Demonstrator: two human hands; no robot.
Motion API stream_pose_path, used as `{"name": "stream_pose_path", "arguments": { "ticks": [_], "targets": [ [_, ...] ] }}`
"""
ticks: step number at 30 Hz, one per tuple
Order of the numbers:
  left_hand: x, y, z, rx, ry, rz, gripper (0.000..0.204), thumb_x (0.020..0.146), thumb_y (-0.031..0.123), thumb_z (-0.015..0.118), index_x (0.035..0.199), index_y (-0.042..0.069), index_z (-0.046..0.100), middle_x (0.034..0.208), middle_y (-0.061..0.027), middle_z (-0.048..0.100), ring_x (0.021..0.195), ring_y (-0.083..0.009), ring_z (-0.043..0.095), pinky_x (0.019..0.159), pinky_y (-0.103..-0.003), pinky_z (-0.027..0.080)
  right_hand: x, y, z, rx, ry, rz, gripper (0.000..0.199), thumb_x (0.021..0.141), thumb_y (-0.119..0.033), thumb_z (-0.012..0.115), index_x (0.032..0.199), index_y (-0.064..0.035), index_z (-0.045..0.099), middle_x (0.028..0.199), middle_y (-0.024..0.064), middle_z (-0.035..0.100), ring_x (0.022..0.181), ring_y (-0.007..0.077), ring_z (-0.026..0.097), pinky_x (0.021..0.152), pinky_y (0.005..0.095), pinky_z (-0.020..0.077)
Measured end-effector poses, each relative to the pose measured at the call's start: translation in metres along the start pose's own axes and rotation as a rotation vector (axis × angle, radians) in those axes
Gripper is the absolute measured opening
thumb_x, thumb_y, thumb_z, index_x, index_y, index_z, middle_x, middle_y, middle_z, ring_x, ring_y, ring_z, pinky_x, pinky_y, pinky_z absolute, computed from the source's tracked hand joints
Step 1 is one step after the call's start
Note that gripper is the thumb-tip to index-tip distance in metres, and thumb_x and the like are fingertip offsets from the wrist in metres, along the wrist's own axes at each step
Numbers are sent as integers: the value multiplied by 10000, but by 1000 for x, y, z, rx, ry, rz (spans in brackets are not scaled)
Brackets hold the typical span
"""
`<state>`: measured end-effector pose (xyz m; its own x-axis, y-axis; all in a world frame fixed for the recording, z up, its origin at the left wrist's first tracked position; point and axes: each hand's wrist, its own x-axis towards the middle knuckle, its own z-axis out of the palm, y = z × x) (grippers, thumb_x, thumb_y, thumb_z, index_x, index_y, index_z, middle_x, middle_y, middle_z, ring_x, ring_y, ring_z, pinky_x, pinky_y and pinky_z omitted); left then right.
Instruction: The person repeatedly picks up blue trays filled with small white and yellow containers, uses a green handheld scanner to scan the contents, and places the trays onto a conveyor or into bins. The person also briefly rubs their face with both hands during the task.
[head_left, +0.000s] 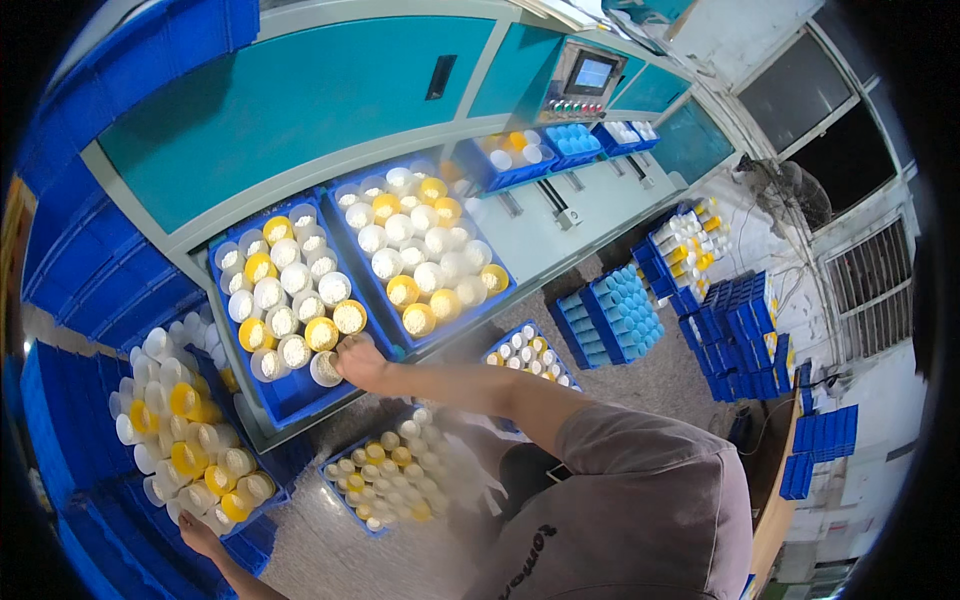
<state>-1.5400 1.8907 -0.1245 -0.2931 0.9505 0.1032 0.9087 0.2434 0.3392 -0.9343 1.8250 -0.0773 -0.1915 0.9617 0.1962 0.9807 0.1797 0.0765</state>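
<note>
- Hands apart and well separated: the right hand (362, 365) reaches up to the front edge of the near blue crate (290, 395) on the counter (560, 235), fingers closed around a white cup (326, 369) at the crate's front row; the left hand (198, 535) sits low at the bottom edge of a tilted crate of cups (262, 530), and whether it grips or only steadies it cannot be told.
- White cup: looks like a thin plastic bobbin or cup, judged light, stiff but easily dented, and fairly smooth; taking it by the rim or around the upper wall seems the surest hold.
- Near blue crate: packed with upright white and yellow cups, with a bare patch at its front corner just below the right hand.
- Second blue crate (505, 288), just beside it to the right: full of the same white and yellow cups.
- Tilted crate at the left: heaped with white and yellow cups, close-packed.
- Floor crate (335, 492) below the arm: small white and yellow cups.
- Stacked blue crates (745, 335) stand further right on the floor.
</note>
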Motion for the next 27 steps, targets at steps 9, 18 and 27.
{"name": "stream_pose_path", "arguments": {
  "ticks": [9, 18, 27],
  "targets": [
    [-27, 41, -27, 182, 175, 172, 304, 958, 201, 531, 1054, -31, 702, 1031, -217, 699, 926, -391, 652, 838, -434, 516, 5, -3, 6, 125, -202, 47, 74, 701, -128, 645, 727, -123, 714, 697, 79, 689, 726, 247, 701, 672, 471, 532],
    [-93, 354, 37, -386, 145, 645, 90, 884, 53, 618, 926, -6, 673, 941, -172, 654, 951, -363, 606, 825, -424, 494, -2, 12, -25, 160, -280, -13, 93, 778, -34, 598, 750, -60, 682, 785, 158, 691, 751, 300, 705, 641, 408, 563],
    [-55, 432, 111, 245, -122, 537, 133, 795, 128, 640, 724, 166, 746, 729, -63, 719, 699, -224, 719, 589, -405, 550, -10, 39, -33, 264, -282, -68, 97, 760, -43, 599, 755, -76, 690, 765, 157, 693, 734, 323, 703, 638, 425, 567]
  ]
}}
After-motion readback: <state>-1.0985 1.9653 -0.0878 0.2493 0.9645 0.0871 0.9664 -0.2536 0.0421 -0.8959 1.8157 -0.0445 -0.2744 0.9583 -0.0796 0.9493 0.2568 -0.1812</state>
